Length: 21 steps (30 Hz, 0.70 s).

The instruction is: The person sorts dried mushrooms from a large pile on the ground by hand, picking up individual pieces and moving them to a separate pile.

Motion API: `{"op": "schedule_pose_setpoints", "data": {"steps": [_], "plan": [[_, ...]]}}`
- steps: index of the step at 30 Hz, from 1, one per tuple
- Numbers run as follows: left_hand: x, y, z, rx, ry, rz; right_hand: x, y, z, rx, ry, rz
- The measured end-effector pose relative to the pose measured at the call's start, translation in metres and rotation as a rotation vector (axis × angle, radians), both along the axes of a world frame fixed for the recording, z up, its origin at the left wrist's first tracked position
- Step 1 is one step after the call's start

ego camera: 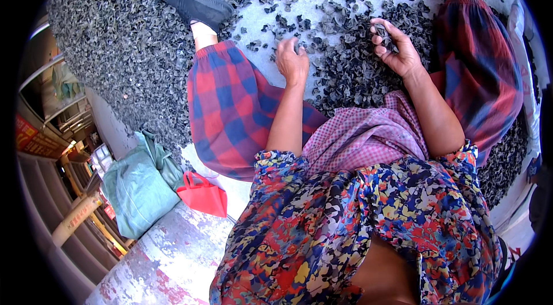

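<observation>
Dark, curled dried pieces, which look like black wood ear fungus (354,76), lie heaped between my spread legs on a pale surface. My right hand (397,48), palm up above the heap, has its fingers curled round several of the pieces. To its left, my left hand (293,61) hangs back up over a thinly strewn part of the pale surface, fingers bent; a small dark piece shows by its thumb and fingertips. A pink checked cloth (367,136) covers my lap.
A broad spread of the same dark pieces (129,46) reaches to the upper left, under my shoe (196,4). A red bag (203,195) and a green sack (140,192) stand at lower left. A pale plastic sack (529,89) lies along the right side.
</observation>
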<state>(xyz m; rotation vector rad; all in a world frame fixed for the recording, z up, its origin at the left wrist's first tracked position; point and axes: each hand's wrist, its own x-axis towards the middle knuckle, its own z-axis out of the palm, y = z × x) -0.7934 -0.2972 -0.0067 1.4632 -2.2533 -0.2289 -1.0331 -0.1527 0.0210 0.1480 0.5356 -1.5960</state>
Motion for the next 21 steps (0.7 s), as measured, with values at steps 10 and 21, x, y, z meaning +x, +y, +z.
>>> {"op": "schedule_pose_setpoints", "data": {"steps": [10, 21], "plan": [[-0.015, -0.001, 0.008, 0.271, 0.087, -0.019, 0.004, -0.003, 0.005, -0.005, 0.011, 0.016], [-0.037, 0.009, 0.011, 0.536, 0.268, -0.006, 0.019, -0.005, 0.007, 0.166, 0.263, 0.254]]}}
